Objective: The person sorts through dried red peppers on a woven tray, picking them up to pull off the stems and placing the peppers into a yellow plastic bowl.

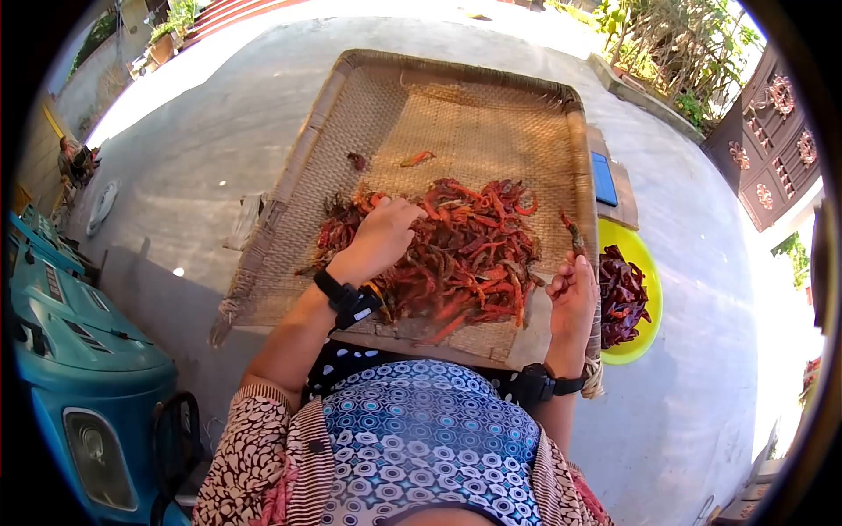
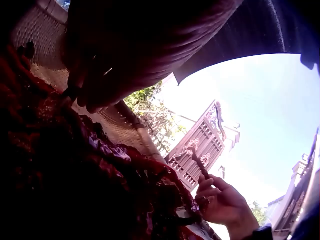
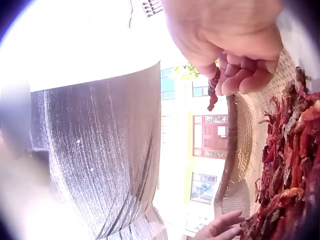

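Observation:
A heap of dried red chili peppers (image 1: 474,254), wrinkled and tangled, lies on a woven bamboo tray (image 1: 351,114). My left hand (image 1: 381,237) reaches over the heap's left side. Its fingertips meet at a small dark chili in the left wrist view, in deep shadow. At the tray's right edge, my right hand (image 1: 574,298) pinches a single dried chili pepper (image 1: 571,230) between thumb and fingers, its dark tip pointing up. The right wrist view shows that chili pepper (image 3: 213,90) held clear of the heap, with the other fingers curled inward.
Right of the tray, a yellow-green basin (image 1: 645,254) contains dark red chilies (image 1: 621,302). A blue flat object (image 1: 603,180) lies on cardboard behind it. Two stray chilies lie farther up the tray. At left stands a teal vehicle (image 1: 96,351).

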Demonstrator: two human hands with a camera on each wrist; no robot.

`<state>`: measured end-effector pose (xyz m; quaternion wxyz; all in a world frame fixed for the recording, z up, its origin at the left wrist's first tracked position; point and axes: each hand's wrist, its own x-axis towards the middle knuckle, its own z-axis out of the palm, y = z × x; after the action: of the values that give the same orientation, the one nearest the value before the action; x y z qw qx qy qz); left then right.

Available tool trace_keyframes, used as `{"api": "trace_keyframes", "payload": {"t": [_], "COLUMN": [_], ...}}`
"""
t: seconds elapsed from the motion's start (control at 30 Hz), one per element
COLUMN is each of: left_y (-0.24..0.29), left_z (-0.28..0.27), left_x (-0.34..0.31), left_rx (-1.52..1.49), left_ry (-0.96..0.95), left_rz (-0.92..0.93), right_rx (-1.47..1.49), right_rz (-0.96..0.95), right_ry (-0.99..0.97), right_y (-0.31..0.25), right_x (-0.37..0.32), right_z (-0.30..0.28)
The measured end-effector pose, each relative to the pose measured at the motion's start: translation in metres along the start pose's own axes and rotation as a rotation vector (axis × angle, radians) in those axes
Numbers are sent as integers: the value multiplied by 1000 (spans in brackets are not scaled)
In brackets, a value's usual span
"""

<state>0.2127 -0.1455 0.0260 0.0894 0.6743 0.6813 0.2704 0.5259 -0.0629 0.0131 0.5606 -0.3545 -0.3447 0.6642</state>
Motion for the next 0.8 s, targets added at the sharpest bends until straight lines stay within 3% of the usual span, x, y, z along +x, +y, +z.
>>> {"api": "trace_keyframes", "payload": {"t": [0.13, 0.27, 0.37, 0.5, 0.6, 0.7, 0.8], "left_y": [2, 5, 24, 38, 47, 53, 46], "left_z": [-1, -3, -11, -16, -17, -12, -3], "left_x": [-1, 5, 3, 2, 7, 3, -1], "left_rx": [81, 135, 69, -239, -424, -698, -714], "left_ry": [-140, -189, -51, -26, -92, -177, -132], "left_rz": [-55, -107, -78, -33, -35, -54, -17], "right_rx": [438, 258, -32, -428, -627, -574, -500], "right_rz": [-26, 76, 33, 90, 13, -58, -55], "right_ry": [9, 2, -161, -442, -557, -575, -577], "right_y": [-2, 4, 10, 10, 25, 39, 55], "right_x": [18, 9, -6, -15, -11, -5, -2], "right_z": [-42, -31, 0, 46, 72, 90, 92]}}
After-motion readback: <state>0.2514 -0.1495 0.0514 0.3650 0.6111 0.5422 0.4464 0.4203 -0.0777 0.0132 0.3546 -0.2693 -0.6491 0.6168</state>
